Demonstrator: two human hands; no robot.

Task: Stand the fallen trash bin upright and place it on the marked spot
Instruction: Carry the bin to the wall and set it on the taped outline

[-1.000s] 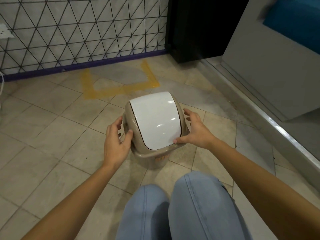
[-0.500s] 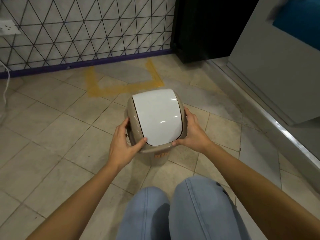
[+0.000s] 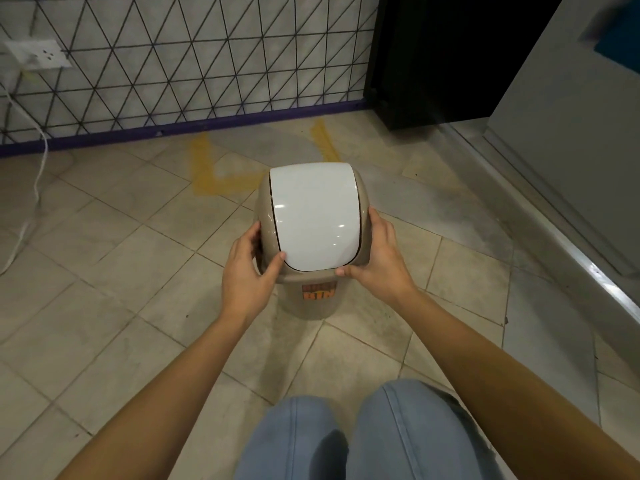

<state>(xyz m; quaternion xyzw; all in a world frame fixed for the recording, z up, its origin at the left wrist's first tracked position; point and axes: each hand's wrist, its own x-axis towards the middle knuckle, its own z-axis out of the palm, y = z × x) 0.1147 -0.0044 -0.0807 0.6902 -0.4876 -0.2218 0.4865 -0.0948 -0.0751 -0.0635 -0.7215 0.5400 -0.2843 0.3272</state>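
Note:
A small beige trash bin [image 3: 313,299] with a white swing lid [image 3: 313,216] is upright, held between both hands above the tiled floor. My left hand [image 3: 247,268] grips its left side under the lid rim, thumb on the lid's front corner. My right hand [image 3: 379,261] grips the right side. An orange label shows on the bin's front. The marked spot, a yellow painted outline [image 3: 207,174], lies on the floor just beyond the bin, by the wall; the bin hides part of it.
A wire grid panel [image 3: 194,64] with a purple base strip runs along the back wall. A white cable [image 3: 38,178] hangs from a wall socket [image 3: 38,53] at left. A dark cabinet [image 3: 433,57] and a grey panel with a metal sill [image 3: 568,237] stand at right. My knees [image 3: 346,441] are below.
Both hands closed on the bin's sides and carried it forward, nearer the yellow outline. The view tilted up toward the wall.

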